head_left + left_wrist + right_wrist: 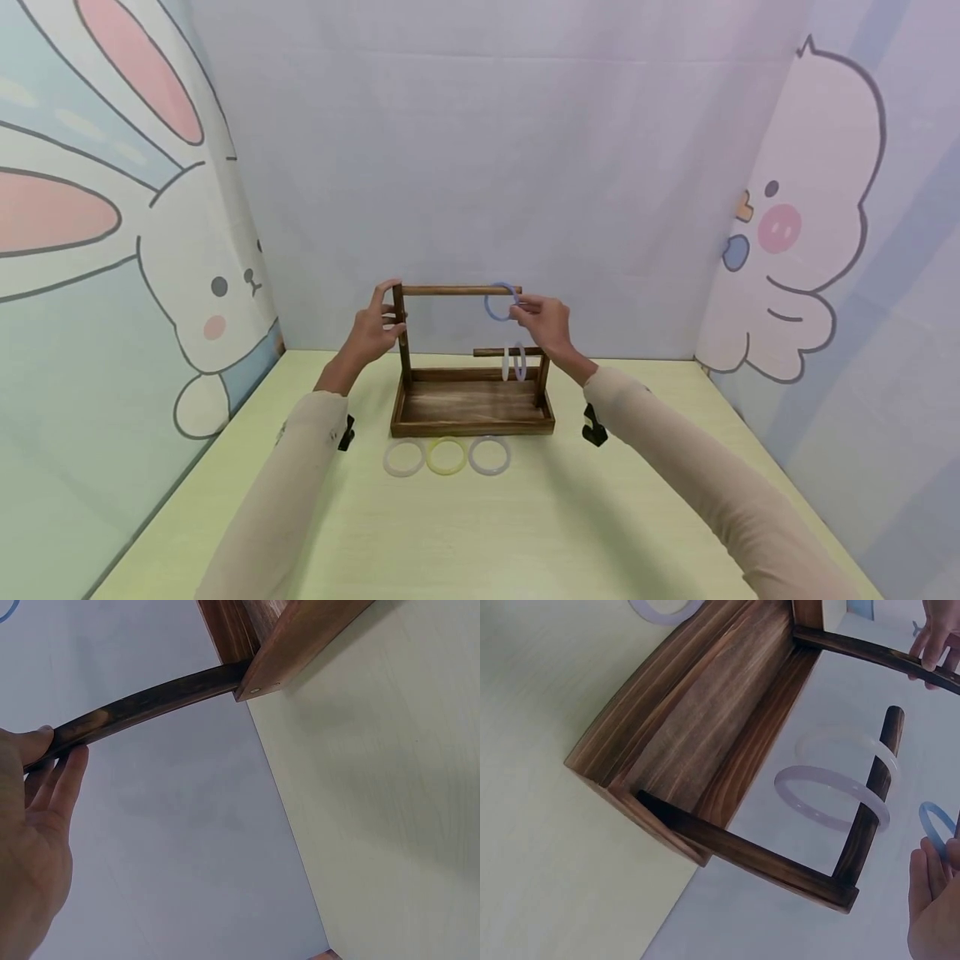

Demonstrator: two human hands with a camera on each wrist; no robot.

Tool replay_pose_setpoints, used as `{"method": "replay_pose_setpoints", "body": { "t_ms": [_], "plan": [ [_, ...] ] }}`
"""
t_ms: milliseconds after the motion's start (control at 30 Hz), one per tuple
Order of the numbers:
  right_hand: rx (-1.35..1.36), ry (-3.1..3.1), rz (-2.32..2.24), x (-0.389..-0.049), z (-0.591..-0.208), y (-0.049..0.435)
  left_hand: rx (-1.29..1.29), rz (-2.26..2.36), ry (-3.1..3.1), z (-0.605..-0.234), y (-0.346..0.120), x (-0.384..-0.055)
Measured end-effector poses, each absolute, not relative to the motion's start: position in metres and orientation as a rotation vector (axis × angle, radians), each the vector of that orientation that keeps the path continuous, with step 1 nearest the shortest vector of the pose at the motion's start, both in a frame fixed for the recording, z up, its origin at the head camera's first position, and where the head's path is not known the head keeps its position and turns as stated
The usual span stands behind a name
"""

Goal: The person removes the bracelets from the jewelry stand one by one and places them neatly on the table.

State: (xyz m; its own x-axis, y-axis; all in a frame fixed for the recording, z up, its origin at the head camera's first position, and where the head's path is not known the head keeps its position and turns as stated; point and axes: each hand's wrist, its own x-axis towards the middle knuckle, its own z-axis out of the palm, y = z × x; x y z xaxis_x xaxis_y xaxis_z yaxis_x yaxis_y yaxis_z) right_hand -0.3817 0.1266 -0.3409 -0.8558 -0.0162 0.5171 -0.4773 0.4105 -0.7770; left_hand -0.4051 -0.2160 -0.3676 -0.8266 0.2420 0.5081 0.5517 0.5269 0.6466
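A dark wooden stand with a tray base (472, 429) has an upper bar (450, 291) running right from its tall left post (405, 358). My left hand (367, 333) grips that post near its top, thumb and fingers on opposite sides in the left wrist view. With my right hand (550, 321) I pinch a blue bangle (486, 305) by its right side; it overlaps the upper bar near the free end. On the shorter lower bar (487, 352) hang a whitish bangle (506, 364) and a lavender bangle (810, 774), side by side.
In front of the tray, a pale translucent bangle (386, 458), a yellow bangle (431, 457) and a greyish-lavender bangle (472, 457) lie in a row on the light wooden table (450, 533). Cloth walls stand behind and at both sides, with a rabbit drawing (183, 283) at left.
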Motion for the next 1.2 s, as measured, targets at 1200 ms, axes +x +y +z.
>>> {"method": "replay_pose_setpoints", "body": {
  "t_ms": [1200],
  "plan": [
    [0.331, -2.289, 1.569, -0.358, -0.32, 0.192, -0.665, -1.208, -2.421, -0.364, -0.215, -0.401]
  ]
}}
